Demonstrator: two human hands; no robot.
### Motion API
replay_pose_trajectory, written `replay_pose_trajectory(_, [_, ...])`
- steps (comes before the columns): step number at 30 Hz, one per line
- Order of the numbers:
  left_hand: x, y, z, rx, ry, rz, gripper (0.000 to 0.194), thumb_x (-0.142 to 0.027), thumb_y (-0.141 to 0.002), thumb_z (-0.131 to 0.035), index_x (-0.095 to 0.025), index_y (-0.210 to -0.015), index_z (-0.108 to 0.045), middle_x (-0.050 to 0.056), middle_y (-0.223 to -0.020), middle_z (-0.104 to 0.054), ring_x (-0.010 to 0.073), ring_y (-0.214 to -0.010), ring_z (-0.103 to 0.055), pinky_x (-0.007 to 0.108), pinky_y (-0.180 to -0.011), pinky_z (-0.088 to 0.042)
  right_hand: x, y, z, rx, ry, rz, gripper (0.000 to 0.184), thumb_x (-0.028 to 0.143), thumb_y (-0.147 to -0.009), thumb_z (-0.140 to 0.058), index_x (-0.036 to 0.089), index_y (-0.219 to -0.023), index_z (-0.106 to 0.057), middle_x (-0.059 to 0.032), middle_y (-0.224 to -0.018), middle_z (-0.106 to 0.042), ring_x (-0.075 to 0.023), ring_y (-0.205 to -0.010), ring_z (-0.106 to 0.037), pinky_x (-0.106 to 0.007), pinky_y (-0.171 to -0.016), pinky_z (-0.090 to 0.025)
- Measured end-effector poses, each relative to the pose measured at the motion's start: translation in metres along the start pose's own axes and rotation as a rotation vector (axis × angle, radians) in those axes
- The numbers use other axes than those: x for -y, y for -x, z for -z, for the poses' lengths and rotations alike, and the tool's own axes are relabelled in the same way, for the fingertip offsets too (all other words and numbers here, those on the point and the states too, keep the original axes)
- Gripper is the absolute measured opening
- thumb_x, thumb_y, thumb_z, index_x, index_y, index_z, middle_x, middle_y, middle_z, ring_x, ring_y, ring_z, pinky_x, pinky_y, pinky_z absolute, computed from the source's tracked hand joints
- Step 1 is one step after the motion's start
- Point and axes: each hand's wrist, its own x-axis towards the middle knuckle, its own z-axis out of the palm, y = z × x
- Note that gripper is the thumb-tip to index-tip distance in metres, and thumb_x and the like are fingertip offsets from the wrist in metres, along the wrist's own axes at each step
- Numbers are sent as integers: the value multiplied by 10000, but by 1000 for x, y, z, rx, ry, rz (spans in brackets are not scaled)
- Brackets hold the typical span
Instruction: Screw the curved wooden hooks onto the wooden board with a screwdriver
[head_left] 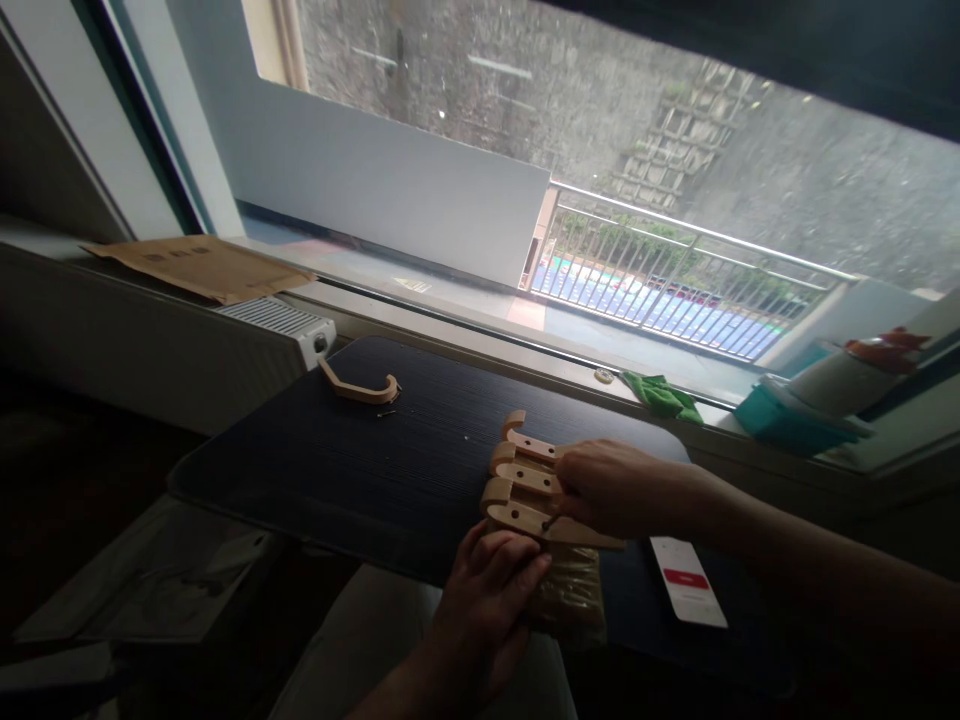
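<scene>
Several pale wooden hooks (517, 515) lie side by side, curved ends to the left, on a plastic-wrapped block (574, 590) at the table's near edge. Dark screw holes show along their flat shanks. My left hand (487, 590) is closed round the block's left side, its fingertips by the nearest hook. Over the hooks' right part, my right hand (611, 485) is closed with its fingers pressed together. A thin dark piece shows below those fingers at a hole of the nearest hook; what the hand grips is hidden. Another wooden hook (360, 388) lies apart at the far left.
The dark table (420, 480) stands against a window sill. A small screw (386, 413) lies near the far hook. To the right rests a phone (686, 580) with a lit screen. The sill bears a green cloth (660, 396), a teal container (787, 415) and a brown envelope (202, 265).
</scene>
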Motion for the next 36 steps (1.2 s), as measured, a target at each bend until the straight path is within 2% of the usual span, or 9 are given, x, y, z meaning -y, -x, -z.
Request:
replay_pose_trajectory(4, [-2,-1,3,24,-2,6,532,-48,-735,-510,-184,-1248,-470,75,-1186,-522,244,-1118,-431,498,-1045,-286,3,2,6,0,87,25,152,253,-786,-555,161,-847,-659,-76,-809,-680,-224,-751,-626,-294,-595,-395])
replay_pose_trajectory(7, [-2,-2,3,37,-12,10,532,-49,-734,-512,-182,-1247,-466,79,-1187,-520,247,-1116,-432,498,-1040,-289,10,3,10,32,225,53,95,165,-759,-571,164,-785,-662,-73,-798,-680,-221,-710,-636,-273,-530,-363])
replay_pose_trajectory(9, [-2,-2,3,38,-15,8,552,-39,-720,-508,-179,-1252,-461,82,-1190,-517,250,-1119,-429,501,-1038,-289,14,2,12,52,269,80,122,117,-774,-546,161,-746,-656,-74,-799,-679,-208,-704,-637,-259,-511,-343])
replay_pose_trajectory(15, [0,0,2,8,0,-24,574,-32,-688,-500,-167,-1245,-471,83,-1170,-530,248,-1100,-444,498,-1041,-292,9,-2,9,46,230,157,172,79,-794,-514,155,-733,-656,-58,-817,-677,-175,-692,-622,-263,-497,-311])
replay_pose_trajectory(19, [2,0,-2,-12,-2,-9,593,-38,-667,-506,-180,-1242,-480,77,-1168,-534,254,-1103,-444,514,-1042,-290,-2,-2,2,-1,119,72,141,196,-793,-537,166,-757,-669,-64,-759,-675,-174,-657,-609,-268,-502,-313])
replay_pose_trajectory(23, [1,0,-1,-5,0,1,595,-31,-679,-499,-194,-1250,-475,73,-1179,-529,251,-1118,-439,504,-1046,-294,-4,1,0,3,105,-22,215,279,-823,-499,164,-788,-677,-95,-766,-679,-192,-676,-612,-275,-520,-337])
replay_pose_trajectory(29, [-2,0,2,25,-14,2,584,-25,-706,-494,-191,-1264,-455,77,-1200,-509,253,-1134,-419,507,-1044,-288,10,3,7,1,160,50,123,180,-750,-573,162,-831,-663,-73,-803,-680,-207,-688,-626,-263,-510,-335])
replay_pose_trajectory(33, [-1,1,1,30,-3,5,581,-27,-711,-493,-193,-1267,-451,76,-1203,-508,253,-1130,-420,509,-1043,-282,19,3,9,15,236,106,151,113,-795,-528,169,-832,-663,-78,-879,-685,-210,-757,-631,-265,-514,-345])
replay_pose_trajectory(36, [0,0,0,10,4,1,558,-31,-720,-492,-188,-1254,-464,75,-1182,-519,250,-1120,-427,503,-1044,-283,18,1,6,4,221,187,135,119,-797,-539,161,-812,-666,-74,-837,-688,-209,-740,-628,-271,-514,-348])
